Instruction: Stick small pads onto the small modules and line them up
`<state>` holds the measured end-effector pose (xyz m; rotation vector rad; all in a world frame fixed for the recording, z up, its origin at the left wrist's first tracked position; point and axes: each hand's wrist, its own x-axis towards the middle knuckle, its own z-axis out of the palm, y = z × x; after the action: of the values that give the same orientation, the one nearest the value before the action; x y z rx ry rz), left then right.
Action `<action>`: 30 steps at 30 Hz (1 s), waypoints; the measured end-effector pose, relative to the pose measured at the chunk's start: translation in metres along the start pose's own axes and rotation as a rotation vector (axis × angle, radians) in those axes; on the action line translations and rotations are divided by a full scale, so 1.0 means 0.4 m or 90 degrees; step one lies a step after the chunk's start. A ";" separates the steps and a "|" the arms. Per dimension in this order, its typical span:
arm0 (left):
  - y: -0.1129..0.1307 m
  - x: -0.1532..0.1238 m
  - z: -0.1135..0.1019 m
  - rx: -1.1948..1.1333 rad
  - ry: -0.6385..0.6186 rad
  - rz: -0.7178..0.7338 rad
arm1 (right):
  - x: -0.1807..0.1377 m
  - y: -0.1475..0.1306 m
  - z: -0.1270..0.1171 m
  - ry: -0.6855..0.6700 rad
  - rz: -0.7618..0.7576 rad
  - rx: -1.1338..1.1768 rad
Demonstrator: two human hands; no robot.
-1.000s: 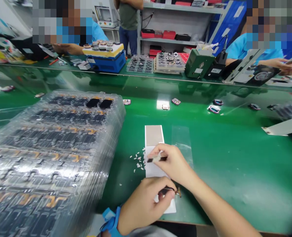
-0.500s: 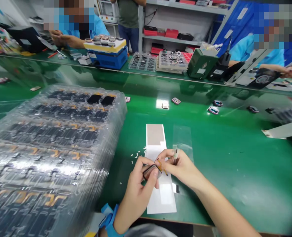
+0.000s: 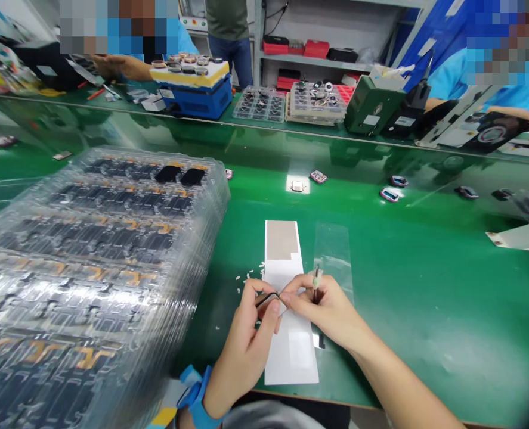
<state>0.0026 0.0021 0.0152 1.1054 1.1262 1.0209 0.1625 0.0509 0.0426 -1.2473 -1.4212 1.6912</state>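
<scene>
My left hand [image 3: 251,339] is closed round the edges of a small watch screen [image 3: 284,306], a rounded rectangle with a dark rim, now tilted. The fingertips of my right hand [image 3: 324,304] pinch at the screen's upper right corner; what exactly they grip there is hidden. A slim dark tool with a pale wrapped end [image 3: 317,277] is tucked between the right-hand fingers and sticks up. Both hands are above a long white sheet [image 3: 291,372] with a grey-brown patch at its far end. Small white scraps [image 3: 248,277] lie left of the sheet.
A tall stack of clear plastic trays [image 3: 201,238] with dark screens and orange flex cables fills the left. A clear film [image 3: 333,244] lies right of the sheet. Several watch cases [image 3: 390,195] sit farther back. Across the bench are a blue box [image 3: 197,98] and people in blue.
The screen has tilted up, so its face shows less. My right fingertips have moved left to its corner, and the orange flex cable seen before is hidden. The view has shifted slightly.
</scene>
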 end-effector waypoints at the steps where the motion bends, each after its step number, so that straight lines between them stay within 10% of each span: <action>1: 0.001 -0.002 -0.001 -0.015 -0.006 -0.002 | -0.002 -0.002 0.004 0.005 -0.005 -0.003; 9: -0.004 -0.011 -0.010 -0.052 -0.026 -0.004 | -0.012 -0.014 0.023 0.122 -0.131 -0.114; 30: -0.004 0.008 -0.005 -0.111 -0.063 -0.023 | -0.007 -0.004 0.022 0.087 -0.089 -0.056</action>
<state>0.0012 0.0054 0.0131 0.9822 0.9556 1.0052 0.1554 0.0453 0.0448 -1.2544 -1.4767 1.4377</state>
